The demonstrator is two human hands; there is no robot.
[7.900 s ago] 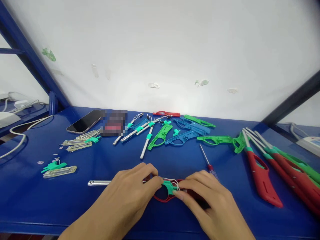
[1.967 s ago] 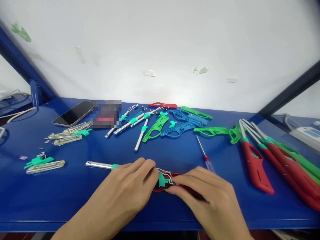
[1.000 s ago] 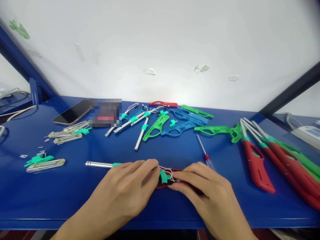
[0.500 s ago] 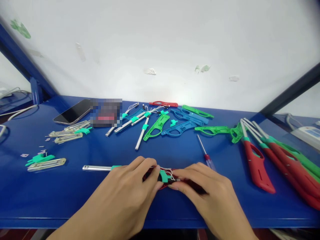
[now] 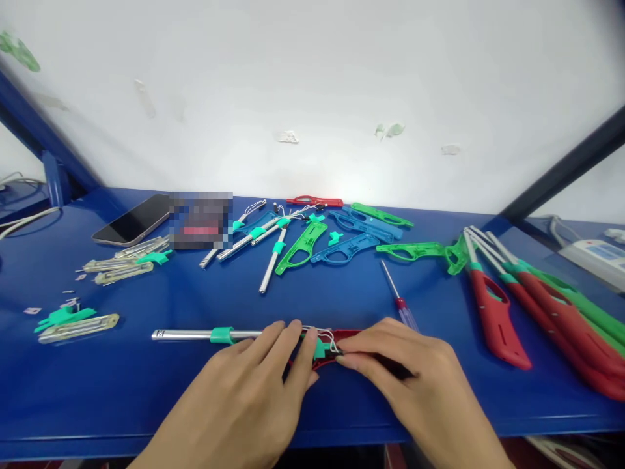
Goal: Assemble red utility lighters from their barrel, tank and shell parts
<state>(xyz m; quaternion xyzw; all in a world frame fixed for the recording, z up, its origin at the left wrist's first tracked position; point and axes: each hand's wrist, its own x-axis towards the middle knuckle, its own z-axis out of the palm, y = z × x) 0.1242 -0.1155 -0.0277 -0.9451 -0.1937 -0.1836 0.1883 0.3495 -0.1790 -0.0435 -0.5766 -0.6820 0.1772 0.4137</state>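
At lower centre of the frame, your left hand (image 5: 254,391) gripped a red casing (image 5: 348,335) beside a green part (image 5: 319,350). Your right hand (image 5: 417,374) held the casing's right end, thumb and forefinger at a small dark part (image 5: 338,353) by white wires (image 5: 333,341). A metal tube (image 5: 183,335) projected leftward. A screwdriver (image 5: 400,303) lay beyond your right hand; red-handled lighters (image 5: 499,329) occupied the right side.

No wording, brand or number can be read. Toward the far left corner of the tabletop (image 5: 88,391), a dark flat item (image 5: 201,218) with a reddish band is pixelated over. By the right edge, a white device (image 5: 598,257) carries a bluish panel, too small and blurred to make out.
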